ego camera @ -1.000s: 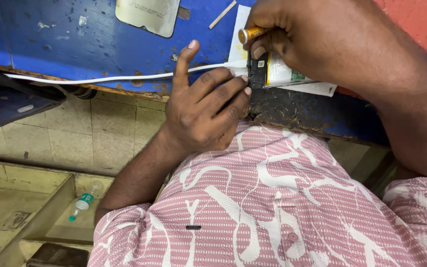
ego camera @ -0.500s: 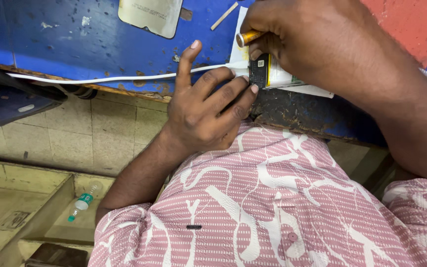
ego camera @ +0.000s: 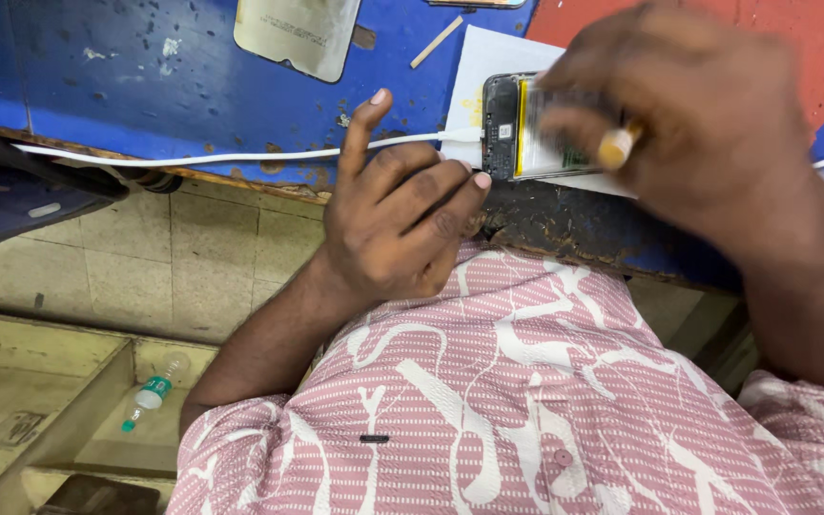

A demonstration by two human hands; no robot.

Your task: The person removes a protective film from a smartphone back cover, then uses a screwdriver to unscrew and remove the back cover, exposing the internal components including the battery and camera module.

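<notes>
My left hand point(ego camera: 398, 224) rests curled at the near edge of the worn blue tabletop point(ego camera: 145, 86), fingertips touching the opened black phone with exposed battery point(ego camera: 526, 129) on white paper; my blurred right hand point(ego camera: 708, 124) pinches a yellow-handled tool point(ego camera: 615, 148) over it

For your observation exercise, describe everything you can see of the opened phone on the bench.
The opened phone lies flat, back cover off, on white paper at the blue bench edge. A dark circuit section sits at its left end beside a pale battery. A white cable plugs into that end. The left hand steadies it; the blurred right hand covers the rest.
</notes>
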